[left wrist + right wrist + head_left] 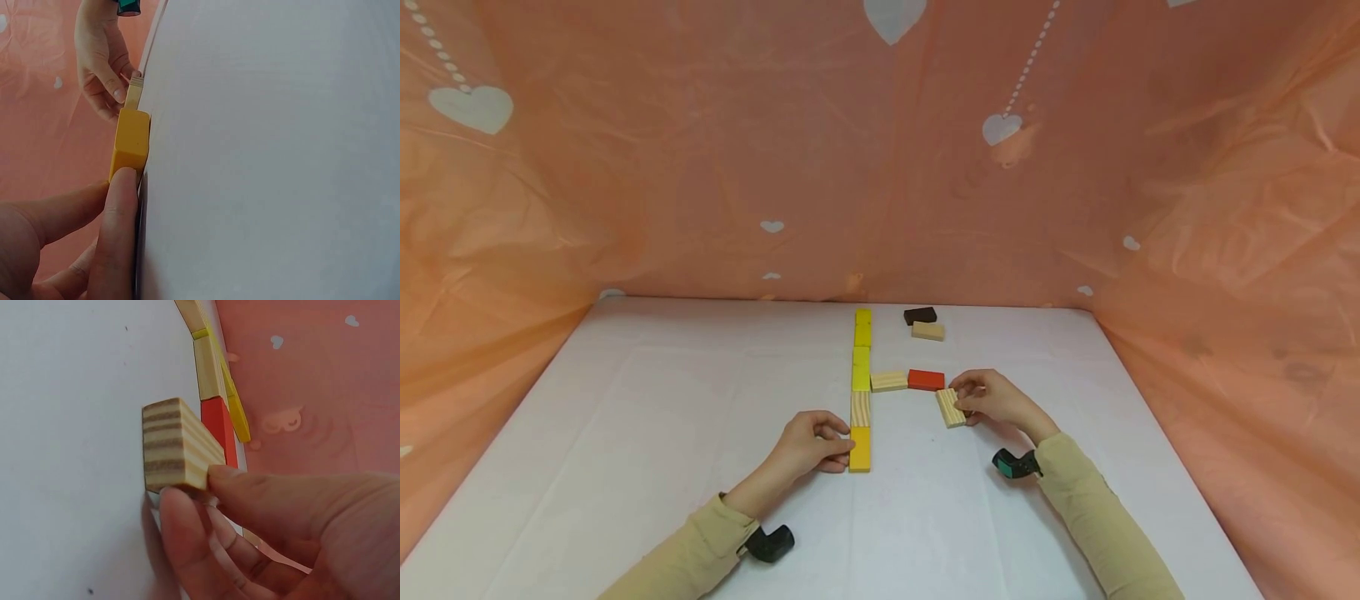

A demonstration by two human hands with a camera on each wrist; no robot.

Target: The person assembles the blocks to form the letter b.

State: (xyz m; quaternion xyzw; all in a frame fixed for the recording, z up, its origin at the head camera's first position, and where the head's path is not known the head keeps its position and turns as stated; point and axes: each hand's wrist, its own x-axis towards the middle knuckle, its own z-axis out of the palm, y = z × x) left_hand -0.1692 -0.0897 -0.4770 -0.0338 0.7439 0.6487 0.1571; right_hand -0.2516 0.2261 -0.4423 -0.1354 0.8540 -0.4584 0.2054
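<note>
A column of blocks runs toward me in the head view: two bright yellow blocks [861, 368] at the far end, then a striped wooden block [861, 409], then a golden yellow block [861, 457]. My left hand [808, 446] touches the golden yellow block's left side with its fingertips. From the column a pale wooden block [889, 382] and a red block [927, 380] branch to the right. My right hand [992, 398] pinches another striped wooden block [165, 447] between thumb and fingers, tilted, just in front of the red block's right end.
A black block [920, 316] and a plain wooden block [928, 332] lie close together near the back edge of the white table [700, 375]. An orange sheet with pale hearts [880, 167] hangs behind and at both sides. Each wrist carries a dark camera [1015, 463].
</note>
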